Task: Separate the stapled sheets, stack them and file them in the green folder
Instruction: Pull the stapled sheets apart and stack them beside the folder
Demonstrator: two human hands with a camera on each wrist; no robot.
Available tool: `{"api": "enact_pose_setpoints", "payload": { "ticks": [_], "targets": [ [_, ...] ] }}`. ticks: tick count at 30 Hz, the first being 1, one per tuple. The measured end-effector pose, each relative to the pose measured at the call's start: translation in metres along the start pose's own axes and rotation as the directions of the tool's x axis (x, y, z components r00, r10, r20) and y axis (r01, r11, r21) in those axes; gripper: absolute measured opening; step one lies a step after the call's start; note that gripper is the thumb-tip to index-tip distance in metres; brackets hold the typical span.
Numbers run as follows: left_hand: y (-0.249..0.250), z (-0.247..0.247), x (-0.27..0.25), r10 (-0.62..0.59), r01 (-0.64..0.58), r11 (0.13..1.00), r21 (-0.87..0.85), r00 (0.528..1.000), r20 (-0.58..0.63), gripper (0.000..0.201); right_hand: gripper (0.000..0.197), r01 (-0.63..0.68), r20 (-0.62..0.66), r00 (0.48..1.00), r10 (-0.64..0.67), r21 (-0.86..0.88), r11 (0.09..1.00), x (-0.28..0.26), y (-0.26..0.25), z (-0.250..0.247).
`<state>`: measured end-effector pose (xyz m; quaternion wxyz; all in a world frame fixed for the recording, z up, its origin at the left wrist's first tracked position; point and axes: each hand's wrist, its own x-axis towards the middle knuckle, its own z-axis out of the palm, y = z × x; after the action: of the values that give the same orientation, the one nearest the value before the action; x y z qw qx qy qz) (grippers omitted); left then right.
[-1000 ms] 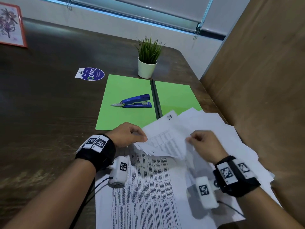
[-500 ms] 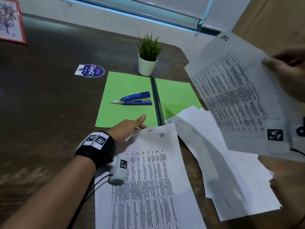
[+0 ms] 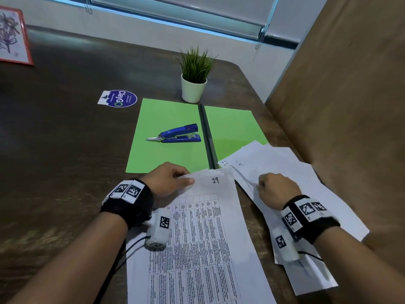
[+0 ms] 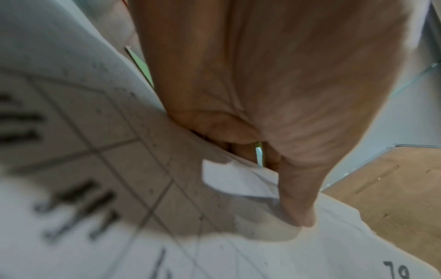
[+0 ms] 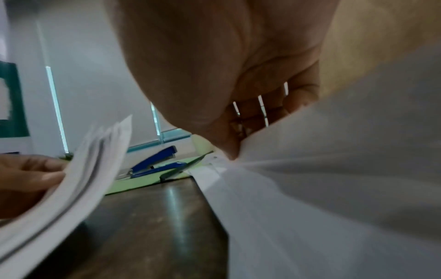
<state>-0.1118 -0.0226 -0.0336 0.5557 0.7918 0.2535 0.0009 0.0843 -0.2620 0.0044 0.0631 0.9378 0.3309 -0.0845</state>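
The stapled stack (image 3: 208, 238), printed with tables and marked "19", lies in front of me. My left hand (image 3: 186, 177) pinches its top-left corner, thumb (image 4: 296, 207) on top, and the right wrist view shows that corner lifted off the table. To the right lies a loose pile of separated sheets (image 3: 306, 183). My right hand (image 3: 262, 185) rests on the pile with curled fingers, pinching the near edge of the top sheet (image 5: 334, 169). The green folder (image 3: 164, 119) lies open behind the papers.
A blue stapler (image 3: 177, 134) sits on the folder's left half. Behind it stand a small potted plant (image 3: 194, 88) and a round sticker (image 3: 119, 98). A wooden panel (image 3: 339, 106) walls off the right side. A framed picture (image 3: 11, 38) lies far left.
My right hand pulled a sheet off the stack, lifted it up to the right, then laid it on the loose pile. My left hand went from flat fingers to pinching the stack's corner.
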Motion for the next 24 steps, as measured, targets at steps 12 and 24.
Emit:
{"api": "enact_pose_setpoints", "payload": {
  "ticks": [12, 24],
  "targets": [
    [-0.003, 0.002, 0.004, 0.078, -0.078, 0.997, 0.008, 0.997, -0.024, 0.025, 0.044, -0.003, -0.184, 0.981, 0.060, 0.294, 0.956, -0.009, -0.016, 0.000],
    [-0.001, 0.012, 0.004, 0.127, -0.113, 0.989, 0.094, 0.978, -0.163, 0.013, 0.009, 0.165, -0.117, 0.984, -0.136, 0.888, 0.430, -0.054, -0.032, 0.055]
  ]
}}
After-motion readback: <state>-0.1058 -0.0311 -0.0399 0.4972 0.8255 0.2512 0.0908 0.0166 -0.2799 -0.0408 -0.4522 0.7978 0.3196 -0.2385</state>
